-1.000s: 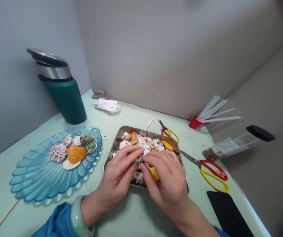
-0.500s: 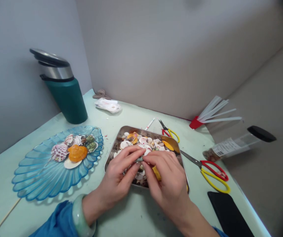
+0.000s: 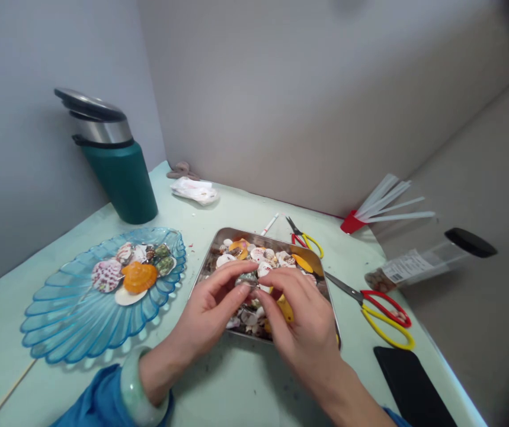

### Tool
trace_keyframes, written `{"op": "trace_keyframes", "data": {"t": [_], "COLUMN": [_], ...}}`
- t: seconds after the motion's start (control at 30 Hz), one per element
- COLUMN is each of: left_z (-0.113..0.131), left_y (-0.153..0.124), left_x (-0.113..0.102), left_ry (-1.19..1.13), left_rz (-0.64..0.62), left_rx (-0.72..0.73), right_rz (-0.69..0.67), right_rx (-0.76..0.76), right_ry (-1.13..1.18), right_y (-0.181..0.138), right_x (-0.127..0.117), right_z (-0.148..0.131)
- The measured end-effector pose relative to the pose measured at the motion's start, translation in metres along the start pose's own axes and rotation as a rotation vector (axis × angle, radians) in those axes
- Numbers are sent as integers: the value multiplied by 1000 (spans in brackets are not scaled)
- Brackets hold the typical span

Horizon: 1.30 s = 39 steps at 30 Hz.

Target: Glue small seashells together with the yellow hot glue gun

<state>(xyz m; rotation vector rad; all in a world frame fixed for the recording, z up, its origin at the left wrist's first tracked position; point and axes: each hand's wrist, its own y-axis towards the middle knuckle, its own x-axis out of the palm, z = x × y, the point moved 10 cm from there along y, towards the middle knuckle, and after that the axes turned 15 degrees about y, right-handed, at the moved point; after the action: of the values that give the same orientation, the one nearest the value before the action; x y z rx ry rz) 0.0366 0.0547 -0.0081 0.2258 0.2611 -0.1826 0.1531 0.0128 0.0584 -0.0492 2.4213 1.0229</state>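
Note:
Over a metal tray point(image 3: 210, 261) full of mixed seashells, my left hand point(image 3: 210, 311) and my right hand point(image 3: 303, 323) meet fingertip to fingertip. Both pinch one small greenish-grey shell point(image 3: 247, 279) between them. My right hand also keeps a yellow shell point(image 3: 283, 306) tucked under its fingers. A blue shell-shaped glass plate point(image 3: 76, 323) lies to the left and carries several sorted shells, among them an orange one point(image 3: 138, 276) and a pink spotted one point(image 3: 105, 275).
A green flask point(image 3: 114, 163) stands at the back left. Big red-and-yellow scissors point(image 3: 378, 311) lie right of the tray, small scissors point(image 3: 303, 237) behind it. A clear tube with black cap point(image 3: 427, 258), glue sticks point(image 3: 387, 201), a black phone point(image 3: 409, 385) and crumpled tissue point(image 3: 194, 190) are around.
My hands have lifted slightly and drawn a little toward me over the tray, still pinching the small shell; the yellow shell under my right fingers shows more.

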Motion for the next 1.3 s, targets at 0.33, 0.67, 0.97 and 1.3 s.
{"op": "trace_keyframes", "data": {"t": [0.33, 0.67, 0.97, 1.3], "left_z": [6, 10, 0, -3], "left_y": [-3, -4, -3, -4], "left_x": [0, 1, 3, 8], "left_ry": [36, 7, -180, -214], "left_rz": [4, 19, -9, -63], "left_rx": [58, 101, 6, -13], "right_rz": [9, 6, -35, -83], "right_rx": [-52, -70, -10, 138], "right_ry": [-36, -62, -56, 27], "right_y": [0, 1, -2, -6], "right_x": [-2, -1, 6, 14], "right_z": [-8, -11, -3, 12]}}
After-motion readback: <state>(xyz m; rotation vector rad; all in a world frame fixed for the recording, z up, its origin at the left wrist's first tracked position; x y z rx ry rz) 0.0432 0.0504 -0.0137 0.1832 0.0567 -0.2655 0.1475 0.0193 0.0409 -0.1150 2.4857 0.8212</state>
